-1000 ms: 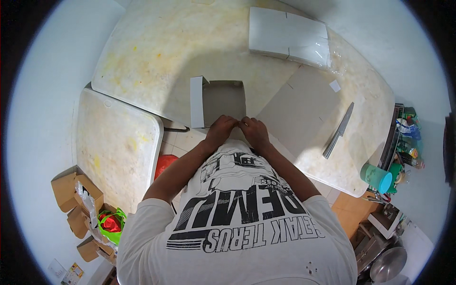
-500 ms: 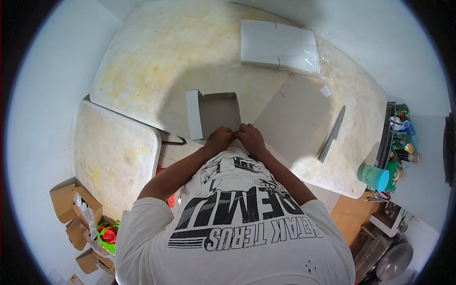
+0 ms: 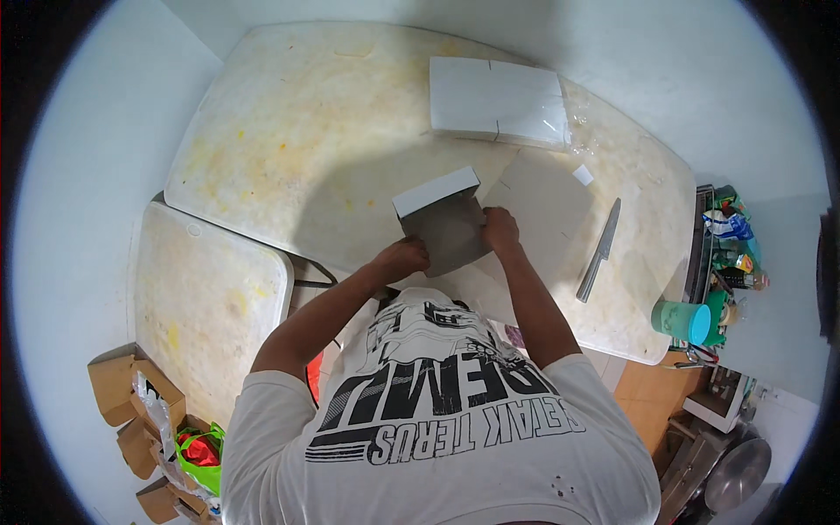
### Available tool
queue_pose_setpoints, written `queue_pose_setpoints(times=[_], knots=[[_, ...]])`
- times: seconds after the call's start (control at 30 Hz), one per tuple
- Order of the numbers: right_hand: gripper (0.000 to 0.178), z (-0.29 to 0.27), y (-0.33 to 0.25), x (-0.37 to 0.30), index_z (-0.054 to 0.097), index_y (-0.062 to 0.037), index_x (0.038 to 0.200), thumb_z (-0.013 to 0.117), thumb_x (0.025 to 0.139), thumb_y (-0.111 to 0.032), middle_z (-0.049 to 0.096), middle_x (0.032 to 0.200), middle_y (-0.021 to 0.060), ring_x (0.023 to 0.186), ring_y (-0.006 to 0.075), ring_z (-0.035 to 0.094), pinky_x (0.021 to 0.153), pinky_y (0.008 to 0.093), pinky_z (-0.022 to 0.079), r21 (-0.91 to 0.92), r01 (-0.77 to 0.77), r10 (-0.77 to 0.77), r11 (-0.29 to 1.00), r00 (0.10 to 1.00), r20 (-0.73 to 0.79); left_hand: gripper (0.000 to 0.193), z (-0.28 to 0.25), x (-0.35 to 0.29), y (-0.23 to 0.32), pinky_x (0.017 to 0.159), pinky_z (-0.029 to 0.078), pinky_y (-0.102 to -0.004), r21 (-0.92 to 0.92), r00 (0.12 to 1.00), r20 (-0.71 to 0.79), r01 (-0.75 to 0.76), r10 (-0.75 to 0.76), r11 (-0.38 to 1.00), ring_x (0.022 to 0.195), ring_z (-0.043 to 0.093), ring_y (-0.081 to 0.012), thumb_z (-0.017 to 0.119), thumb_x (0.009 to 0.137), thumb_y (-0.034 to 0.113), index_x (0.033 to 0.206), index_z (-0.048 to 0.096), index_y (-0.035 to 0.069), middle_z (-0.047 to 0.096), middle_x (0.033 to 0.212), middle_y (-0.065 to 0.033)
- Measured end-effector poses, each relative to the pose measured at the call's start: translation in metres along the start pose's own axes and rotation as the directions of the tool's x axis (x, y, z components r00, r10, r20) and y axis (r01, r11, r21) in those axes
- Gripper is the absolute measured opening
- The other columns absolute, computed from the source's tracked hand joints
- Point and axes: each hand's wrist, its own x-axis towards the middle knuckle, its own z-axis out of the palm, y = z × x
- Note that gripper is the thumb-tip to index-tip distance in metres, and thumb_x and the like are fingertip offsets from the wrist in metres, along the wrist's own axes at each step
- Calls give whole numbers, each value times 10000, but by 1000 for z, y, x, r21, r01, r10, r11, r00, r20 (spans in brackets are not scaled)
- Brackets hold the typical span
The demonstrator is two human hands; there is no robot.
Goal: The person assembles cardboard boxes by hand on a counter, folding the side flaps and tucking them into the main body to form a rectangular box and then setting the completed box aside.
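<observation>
Our left hand [image 3: 404, 259] and right hand [image 3: 500, 231] each grip a side of the half-folded grey cardboard box [image 3: 444, 220], lifted near the table's [image 3: 289, 149] front edge. Bare stained tabletop opens ahead and left. A flat cardboard sheet [image 3: 547, 206], knife [image 3: 598, 251] and white stack [image 3: 495, 103] crowd the right.

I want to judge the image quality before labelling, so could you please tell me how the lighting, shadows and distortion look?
Head view: bright, even light; the person's soft shadow darkens the stained white table around the grey folded cardboard box held by left hand and right hand; fisheye bends the table edges, with a black rim at the corners; no marked blur.
</observation>
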Motion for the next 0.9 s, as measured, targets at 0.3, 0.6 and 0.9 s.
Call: queue_pose_setpoints(times=[0.3,0.6,0.9], knots=[[513,-2,29,-34,579,-88,1087,684,586,-106,652,712,101,720,268,639,705,365,510,275,93,-97,957,995,0,379,1,-39,32,819,447,-391,-392,533,-584,474,-612,788,913,552,-308,551,749,57,1127,525,54,585,965,-149],[750,7,44,-73,433,-76,1247,746,574,-187,644,781,122,738,265,640,699,352,510,432,2,-69,902,988,139,493,35,-11,37,716,458,-489,-465,564,45,742,-825,482,780,583,-413,488,754,142,1214,372,7,603,805,-255],[784,-24,58,-31,346,-85,1308,752,661,-263,542,1120,196,977,295,572,821,363,485,431,399,-226,810,889,-398,381,36,-1,22,747,465,-449,-429,575,-110,709,-811,560,807,583,-394,498,780,172,1138,536,48,609,888,-219]])
